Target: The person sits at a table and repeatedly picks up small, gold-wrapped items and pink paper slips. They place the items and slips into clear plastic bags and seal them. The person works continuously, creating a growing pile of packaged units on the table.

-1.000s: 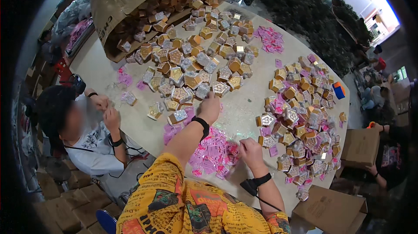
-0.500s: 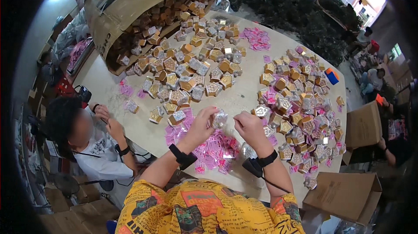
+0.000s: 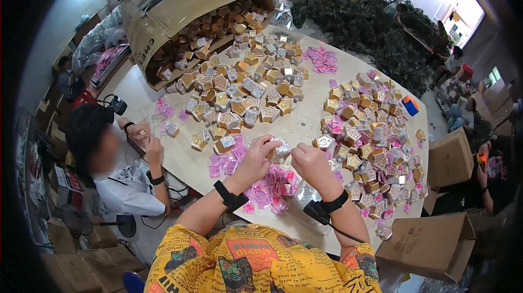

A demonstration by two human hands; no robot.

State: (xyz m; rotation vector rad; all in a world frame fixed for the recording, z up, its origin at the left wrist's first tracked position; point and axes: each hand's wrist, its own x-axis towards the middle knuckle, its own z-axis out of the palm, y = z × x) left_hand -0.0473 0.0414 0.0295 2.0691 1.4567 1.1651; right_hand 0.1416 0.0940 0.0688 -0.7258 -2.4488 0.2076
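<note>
My left hand (image 3: 254,161) grips a small silver-and-gold star-shaped box (image 3: 279,151), its front glittering like clear wrap. Fingers pinched together, my right hand (image 3: 311,163) meets the right edge of that box; what lies between those fingertips is too small to make out. Beneath both hands spreads a pile of pink printed slips (image 3: 269,189). A clear plastic bag (image 3: 308,206) lies by my right wrist. To the right is a heap of similar gold boxes mixed with pink slips (image 3: 376,146). Another heap of gold and silver boxes (image 3: 234,97) sits ahead of my left hand.
A large carton (image 3: 180,10) on its side spills boxes onto the pale table (image 3: 305,124). An orange-and-blue tape dispenser (image 3: 410,105) lies at the far right. Open cartons (image 3: 425,244) stand off the right edge. A co-worker (image 3: 122,168) sits at the left, hands together.
The box between my hands has turned to show more of its glittery face. My right hand has come left against it. The whole view has shifted slightly.
</note>
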